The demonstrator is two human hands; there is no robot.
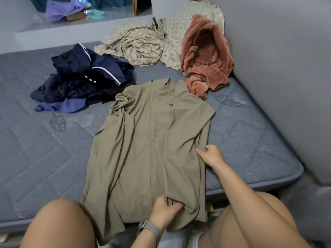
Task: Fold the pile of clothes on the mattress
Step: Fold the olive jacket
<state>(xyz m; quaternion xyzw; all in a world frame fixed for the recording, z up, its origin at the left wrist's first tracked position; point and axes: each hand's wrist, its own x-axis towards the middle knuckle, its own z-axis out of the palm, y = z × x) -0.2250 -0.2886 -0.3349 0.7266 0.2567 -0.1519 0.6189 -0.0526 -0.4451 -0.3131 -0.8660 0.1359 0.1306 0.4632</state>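
Observation:
An olive-brown zip jacket [148, 149] lies spread on the blue-grey mattress [44, 158], collar away from me, its left sleeve bunched near the shoulder. My left hand [165, 210], with a watch on the wrist, grips a bunch of fabric at the jacket's bottom hem. My right hand [211, 154] pinches the jacket's right edge about halfway down. A heap of dark navy clothes [84, 79] lies at the back left. A rust-pink fleece garment [206, 54] and a cream patterned cloth [139, 40] lie at the back.
A grey wall [286, 68] runs along the mattress's right side. A raised ledge at the back holds a purple garment [62, 9] and a box. My bare knees frame the near edge of the mattress.

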